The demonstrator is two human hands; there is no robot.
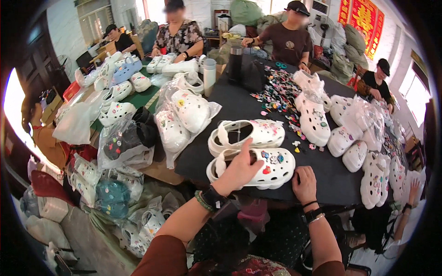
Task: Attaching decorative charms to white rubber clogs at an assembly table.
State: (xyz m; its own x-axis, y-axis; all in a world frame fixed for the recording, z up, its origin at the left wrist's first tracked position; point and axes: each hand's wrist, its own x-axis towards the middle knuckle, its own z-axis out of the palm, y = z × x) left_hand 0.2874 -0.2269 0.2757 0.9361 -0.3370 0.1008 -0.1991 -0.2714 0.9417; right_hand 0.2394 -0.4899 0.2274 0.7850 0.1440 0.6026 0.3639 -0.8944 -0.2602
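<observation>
Two white clogs lie side by side on the black table, toes to the right. On the near clog (276,174) several charms are fixed around the vent holes, among them a red one and blue ones. My left hand (237,170) grips this clog at its opening, index finger pointing up and thumb over the upper; the other fingers are partly hidden. Behind it stands the far clog (267,132), with pinkish charms on its toe. My right hand (305,185) rests with curled fingers at the table's front edge, beside the near clog's toe. Its palm side is hidden.
Loose colourful charms (278,92) are heaped farther back on the table (207,158). White clogs (314,122) stand to the right, and bagged clogs (186,110) to the left. A black bottle (235,64) stands behind. Several co-workers sit around the tables.
</observation>
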